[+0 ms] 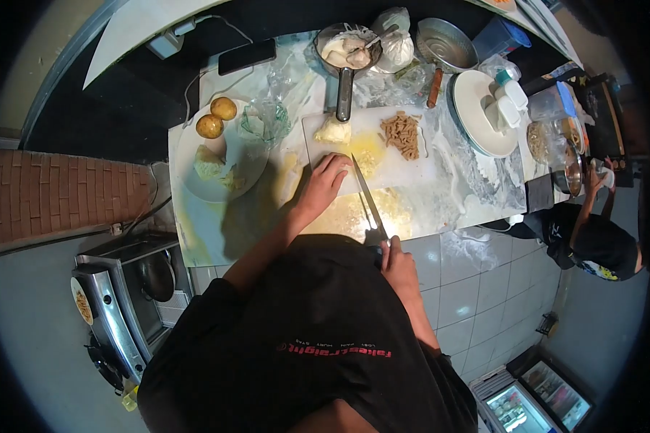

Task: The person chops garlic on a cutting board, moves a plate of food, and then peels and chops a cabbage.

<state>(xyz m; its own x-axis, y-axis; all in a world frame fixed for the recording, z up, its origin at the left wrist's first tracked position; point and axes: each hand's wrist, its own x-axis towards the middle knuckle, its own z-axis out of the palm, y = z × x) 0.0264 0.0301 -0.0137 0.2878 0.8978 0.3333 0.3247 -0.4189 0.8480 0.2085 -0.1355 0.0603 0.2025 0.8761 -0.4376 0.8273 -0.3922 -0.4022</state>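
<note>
My right hand (399, 263) grips the handle of a long kitchen knife (369, 196), whose blade points away from me across the white cutting board (432, 172). Beside the blade, my left hand (327, 177) rests on the board with fingers bent and together; what lies beneath the fingertips is hidden. Finely chopped pale yellow bits (369, 160) lie by the knife tip. Farther back on the board sits a pale yellow chunk of food (332, 132). To its right is a heap of brown strips (403, 136).
A plate (192, 189) at left holds two round brown items and pale green leaves. Behind the board stand a pan (344, 94) with its handle towards me, a metal bowl (446, 45) and a white plate (477, 137). Another person (592, 234) works at right.
</note>
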